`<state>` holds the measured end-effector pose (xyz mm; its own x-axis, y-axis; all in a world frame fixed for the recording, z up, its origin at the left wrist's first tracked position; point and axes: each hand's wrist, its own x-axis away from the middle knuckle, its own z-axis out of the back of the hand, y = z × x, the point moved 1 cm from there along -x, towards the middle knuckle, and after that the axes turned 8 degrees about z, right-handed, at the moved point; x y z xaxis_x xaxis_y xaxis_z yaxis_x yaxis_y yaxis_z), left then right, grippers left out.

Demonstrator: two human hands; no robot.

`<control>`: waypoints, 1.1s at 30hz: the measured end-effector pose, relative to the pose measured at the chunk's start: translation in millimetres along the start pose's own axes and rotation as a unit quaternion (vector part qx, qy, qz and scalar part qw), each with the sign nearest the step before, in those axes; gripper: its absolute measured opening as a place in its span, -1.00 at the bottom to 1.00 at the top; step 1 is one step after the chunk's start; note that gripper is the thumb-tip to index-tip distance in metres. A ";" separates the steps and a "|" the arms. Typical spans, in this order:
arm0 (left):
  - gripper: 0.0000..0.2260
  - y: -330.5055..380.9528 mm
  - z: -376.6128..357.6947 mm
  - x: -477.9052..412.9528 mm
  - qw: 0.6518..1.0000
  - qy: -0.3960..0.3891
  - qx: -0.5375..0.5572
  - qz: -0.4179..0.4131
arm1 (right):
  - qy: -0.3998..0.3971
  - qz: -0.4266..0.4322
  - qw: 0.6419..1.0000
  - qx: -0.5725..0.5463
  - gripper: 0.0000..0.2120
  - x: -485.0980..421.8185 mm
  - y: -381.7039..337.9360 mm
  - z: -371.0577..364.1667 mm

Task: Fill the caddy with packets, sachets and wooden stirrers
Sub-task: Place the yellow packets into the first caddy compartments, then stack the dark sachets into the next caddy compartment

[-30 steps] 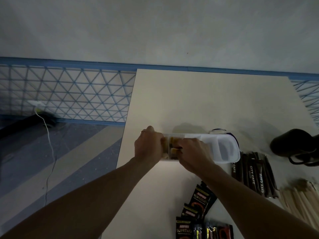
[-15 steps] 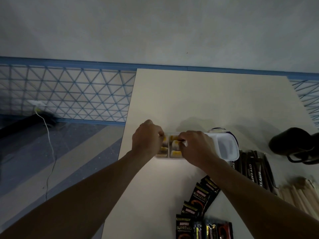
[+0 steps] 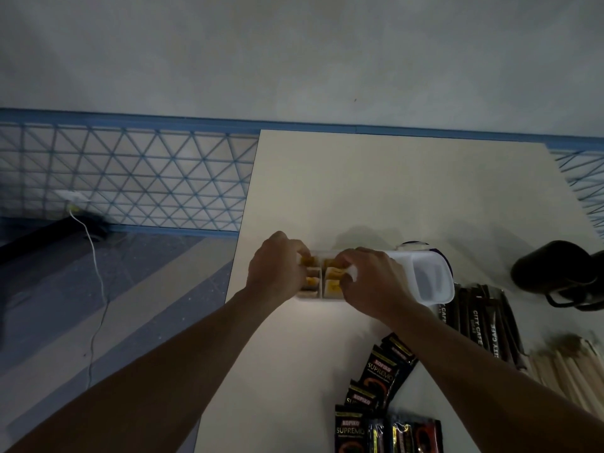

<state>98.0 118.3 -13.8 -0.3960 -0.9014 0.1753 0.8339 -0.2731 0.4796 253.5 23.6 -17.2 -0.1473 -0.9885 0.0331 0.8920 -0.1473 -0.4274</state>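
Observation:
A white plastic caddy [image 3: 434, 282] with several compartments lies on the cream table [image 3: 392, 191]. Its left compartments hold yellow-and-white sachets [image 3: 330, 284]. My left hand [image 3: 277, 269] curls over the caddy's left end, fingers on the sachets there. My right hand [image 3: 372, 282] covers the middle, fingertips pinching a white sachet above the second compartment. The right-hand compartment looks empty. Black Kopiko packets [image 3: 379, 377] lie near my right forearm, dark City Cafe stick sachets [image 3: 480, 325] to the caddy's right, and wooden stirrers [image 3: 562, 367] at the right edge.
A black mug [image 3: 555, 273] stands at the table's right side. The table's left edge [image 3: 242, 243] drops to a tiled floor where a white cable [image 3: 98, 273] runs. A blue lattice rail and grey wall lie behind.
Both hands have shifted slightly over the caddy's left compartments, working the sachets down. The view has tilted a little; the caddy has stayed in place.

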 end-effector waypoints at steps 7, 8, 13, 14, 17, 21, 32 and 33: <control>-0.85 -3.3 7.7 1.6 0.998 0.024 0.050 0.012 | 0.044 -0.018 0.999 -0.021 -0.70 0.2 5.4 10.3; -0.87 -2.7 9.8 2.2 0.998 0.030 0.058 0.011 | 0.051 -0.020 0.998 -0.022 -0.71 0.7 5.6 12.1; -0.92 -0.8 18.2 8.1 0.995 0.051 0.086 0.004 | 0.085 -0.019 0.996 -0.024 -0.77 8.1 3.5 21.5; -0.92 -0.4 19.8 11.1 0.994 0.053 0.091 0.007 | 0.091 -0.018 0.995 -0.026 -0.77 11.8 2.6 23.2; -0.90 2.1 22.2 19.8 0.992 0.055 0.109 0.014 | 0.104 -0.017 0.994 -0.031 -0.78 21.6 2.5 25.8; -0.90 8.2 18.5 39.1 0.992 0.039 0.119 -0.017 | 0.103 -0.035 0.994 -0.028 -0.79 45.2 3.5 27.0; -0.87 19.4 -17.2 98.0 0.985 -0.143 0.090 -0.024 | 0.066 -0.095 0.992 -0.057 -0.81 137.5 14.4 9.5; -0.87 20.7 -20.8 103.9 0.983 -0.166 0.079 -0.028 | 0.052 -0.096 0.992 -0.064 -0.81 145.4 16.3 6.3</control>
<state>82.2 12.0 -3.6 -0.5655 -0.7200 0.4022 0.7471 -0.2407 0.6196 249.4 -122.8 -13.7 -0.3587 -0.9328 0.0346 0.7828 -0.3208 -0.5332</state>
